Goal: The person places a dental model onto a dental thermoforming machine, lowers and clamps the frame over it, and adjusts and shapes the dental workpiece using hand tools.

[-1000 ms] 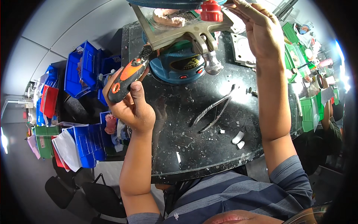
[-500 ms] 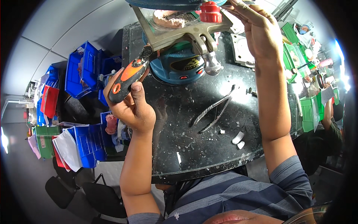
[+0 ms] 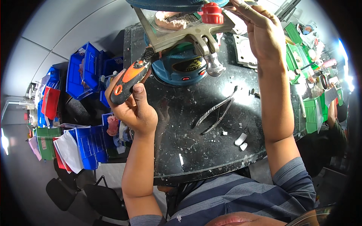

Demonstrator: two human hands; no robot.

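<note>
In front of me stands a blue forming machine (image 3: 177, 66) with a metal frame (image 3: 177, 37) and a red knob (image 3: 212, 13). My left hand (image 3: 134, 107) is closed round a black-and-orange handle (image 3: 134, 73), whose upper end meets the left corner of the frame. My right hand (image 3: 266, 34) reaches to the upper right of the machine, its fingers bent round a dark part that the picture's top edge mostly cuts off. A pinkish dental model (image 3: 169, 20) shows through the frame opening, beneath clear material. Pliers (image 3: 217, 111) lie on the black table, handles toward me.
White scraps (image 3: 240, 139) and dust dot the table (image 3: 188, 158). Blue bins (image 3: 83, 71) stand at the left, with papers (image 3: 69, 150) and chairs (image 3: 103, 199) below. Green trays (image 3: 311, 113) line the right side, where another person's arm (image 3: 332, 113) shows. A white metal plate (image 3: 246, 51) lies behind.
</note>
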